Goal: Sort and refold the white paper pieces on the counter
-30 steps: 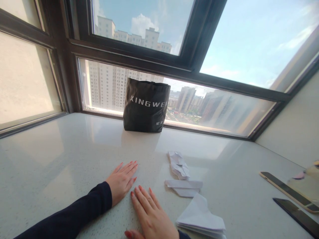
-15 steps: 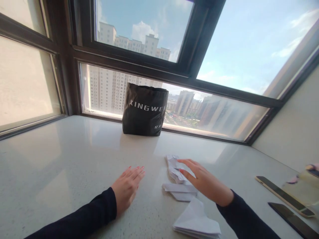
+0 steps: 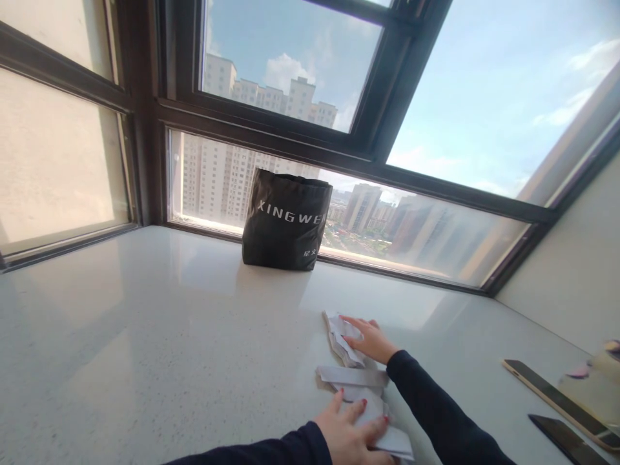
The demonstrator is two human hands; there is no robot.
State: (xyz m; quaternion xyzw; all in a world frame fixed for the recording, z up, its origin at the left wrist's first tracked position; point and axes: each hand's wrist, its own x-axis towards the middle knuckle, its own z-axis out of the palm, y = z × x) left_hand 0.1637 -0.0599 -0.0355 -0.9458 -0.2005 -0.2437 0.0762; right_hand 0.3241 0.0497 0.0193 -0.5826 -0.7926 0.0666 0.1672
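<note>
Several folded white papers lie in a row on the pale countertop [image 3: 159,361]. My right hand [image 3: 371,339] rests on the far stack of folded paper [image 3: 335,330], thumb and fingers apart. Over the near stack of folded paper [image 3: 394,442] my left hand [image 3: 351,433] lies with its fingers spread, covering much of it. Between the two hands is a middle folded paper [image 3: 351,376] with a straight strip along its far edge. Neither hand is closed around any paper.
A black bag [image 3: 285,226] with white lettering stands upright by the window [image 3: 426,239]. At the right lie a phone with a light edge [image 3: 557,400] and a dark flat device [image 3: 564,439]. Past them is a blurred pale object [image 3: 593,384].
My left hand has moved right from the bare counter onto the near paper stack. My right hand has come down onto the far stack. The view has shifted slightly.
</note>
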